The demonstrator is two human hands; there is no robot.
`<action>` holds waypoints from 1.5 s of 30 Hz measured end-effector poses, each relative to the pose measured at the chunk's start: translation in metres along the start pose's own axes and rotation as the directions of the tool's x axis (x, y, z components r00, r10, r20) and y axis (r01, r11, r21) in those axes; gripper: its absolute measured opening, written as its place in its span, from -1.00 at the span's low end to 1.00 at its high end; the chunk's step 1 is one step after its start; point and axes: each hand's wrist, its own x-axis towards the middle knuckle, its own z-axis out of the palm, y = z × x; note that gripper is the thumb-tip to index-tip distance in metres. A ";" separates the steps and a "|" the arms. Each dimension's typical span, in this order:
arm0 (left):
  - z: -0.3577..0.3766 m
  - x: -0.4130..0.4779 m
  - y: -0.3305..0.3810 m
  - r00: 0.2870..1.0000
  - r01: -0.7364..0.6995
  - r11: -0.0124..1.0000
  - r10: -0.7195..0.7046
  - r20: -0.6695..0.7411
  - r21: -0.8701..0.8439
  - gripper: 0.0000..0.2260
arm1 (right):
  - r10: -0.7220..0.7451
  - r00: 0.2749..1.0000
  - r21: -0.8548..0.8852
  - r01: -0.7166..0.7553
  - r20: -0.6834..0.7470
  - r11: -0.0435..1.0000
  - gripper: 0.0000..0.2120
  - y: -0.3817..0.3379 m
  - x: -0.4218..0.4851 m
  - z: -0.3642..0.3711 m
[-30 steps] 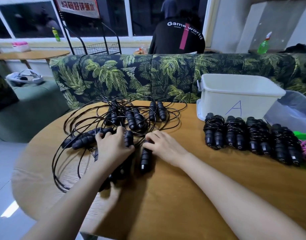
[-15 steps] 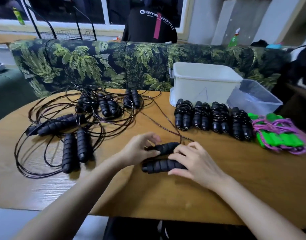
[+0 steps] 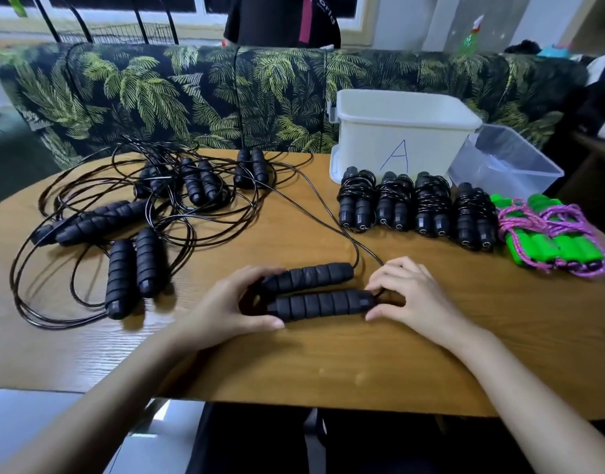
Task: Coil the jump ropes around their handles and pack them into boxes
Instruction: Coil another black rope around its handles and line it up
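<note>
We look through a single wide-angle camera worn on the person's head, facing forward and tilted down over a wooden table [image 3: 328, 364]. It sits close: both forearms enter from the bottom corners, and the left hand [image 3: 222, 306] and right hand [image 3: 414, 295] meet at a pair of black handles [image 3: 314, 292] just below mid-frame. The table's far edge and a leaf-print sofa back [image 3: 191, 94] run across the top (straight lines bow there with the lens). This is our only view.
</note>
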 end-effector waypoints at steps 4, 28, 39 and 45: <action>0.003 0.000 -0.003 0.999 -0.024 1.000 0.024 -0.039 -0.016 -0.45 | -0.031 0.999 -0.003 0.031 -0.045 1.000 -0.50 -0.006 0.005 0.008; -0.035 -0.002 -0.034 0.988 -0.114 0.769 0.156 -0.012 0.629 -0.53 | -0.226 0.968 -0.345 0.250 0.110 0.905 -0.56 -0.004 0.052 0.000; -0.003 0.039 -0.020 0.980 0.104 0.794 0.022 -0.199 0.599 -0.50 | -0.283 0.952 -0.490 0.193 -0.117 0.850 -0.61 0.000 0.008 0.009; 0.016 0.056 -0.005 0.988 0.138 0.765 -0.058 -0.145 0.630 -0.40 | -0.228 0.926 -0.496 0.052 -0.301 0.867 -0.65 -0.046 -0.005 0.032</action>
